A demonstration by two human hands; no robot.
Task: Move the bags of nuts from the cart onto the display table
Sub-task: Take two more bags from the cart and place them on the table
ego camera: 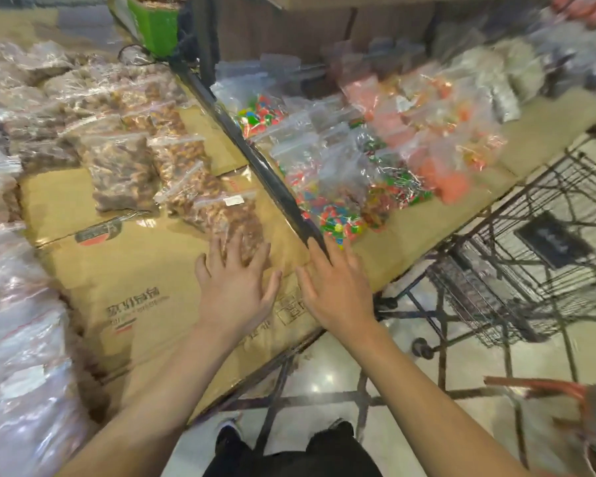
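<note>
Head view, looking down over a cardboard-covered desk (124,297). Left hand (236,287) flat, fingers straight and spread, fingertips resting on the near edge of a clear zip bag of nuts (227,215) lying on the cardboard. Right hand (334,287) just right of that bag, also open with fingers straight, gripping nothing, fingertips at the near end of a black divider bar (255,156) running diagonally across the desk. More bags of nuts (121,170) in rows behind and left of the touched bag, all on the desk. Bags of coloured candy (338,218) right of the touched bag, across the divider bar, with bags of orange sweets (441,166) farther right. Wire shopping cart (530,270) well right of the bag, off the desk's edge, on a glossy tiled floor (327,373); contents blurred, cannot tell. Large clear plastic bags (18,339) well left of the touched bag. Green box (155,29) far behind it.
</note>
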